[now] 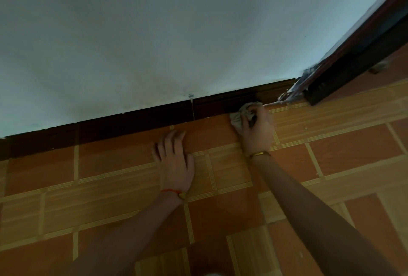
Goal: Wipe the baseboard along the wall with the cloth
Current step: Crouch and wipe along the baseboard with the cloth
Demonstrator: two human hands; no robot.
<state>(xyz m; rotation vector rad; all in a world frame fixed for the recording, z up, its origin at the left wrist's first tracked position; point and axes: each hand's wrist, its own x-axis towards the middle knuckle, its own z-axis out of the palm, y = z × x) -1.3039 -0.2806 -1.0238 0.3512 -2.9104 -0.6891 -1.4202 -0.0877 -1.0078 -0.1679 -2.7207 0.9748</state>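
A dark brown baseboard (132, 121) runs along the foot of the pale wall (176, 32), rising from lower left to upper right. My right hand (258, 127) grips a crumpled grey cloth (239, 115) and holds it against the baseboard near its right end. The cloth is partly hidden under my fingers. My left hand (174, 160) lies flat on the orange tiled floor (110, 187), fingers straight, a short way from the baseboard.
A dark wooden door frame (353, 59) stands at the right, where the baseboard ends, with chipped paint and debris at its foot (295, 92). A vertical joint (192, 107) splits the baseboard. Floor tiles stretch left and towards me.
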